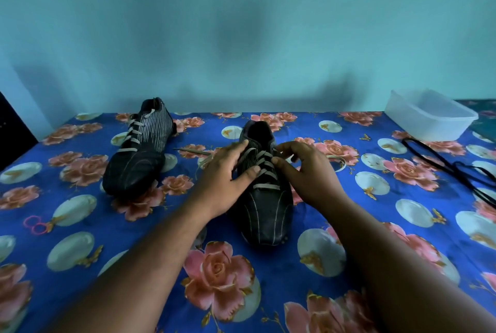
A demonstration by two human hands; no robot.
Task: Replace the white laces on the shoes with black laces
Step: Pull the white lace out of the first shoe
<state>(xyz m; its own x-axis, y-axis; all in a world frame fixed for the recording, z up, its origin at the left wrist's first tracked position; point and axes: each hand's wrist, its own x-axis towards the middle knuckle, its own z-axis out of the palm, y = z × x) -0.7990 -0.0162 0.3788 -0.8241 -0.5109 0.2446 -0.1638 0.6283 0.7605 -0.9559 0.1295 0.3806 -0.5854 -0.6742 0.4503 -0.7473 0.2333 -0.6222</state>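
Note:
A black shoe (268,212) with white laces (264,169) stands in the middle of the table, toe toward me. My left hand (225,174) rests on its left side, fingers straight, thumb on the laces. My right hand (303,171) is at its right side, thumb and fingers curled and pinching a white lace near the upper eyelets. A second black shoe (139,150), also laced in white, lies at the back left. Black laces (451,166) lie loose at the right.
A blue flowered cloth (268,279) covers the table. A clear plastic box (429,115) stands at the back right. Pink rubber bands (35,225) lie at the left. A loose white lace end (193,150) trails left of the near shoe.

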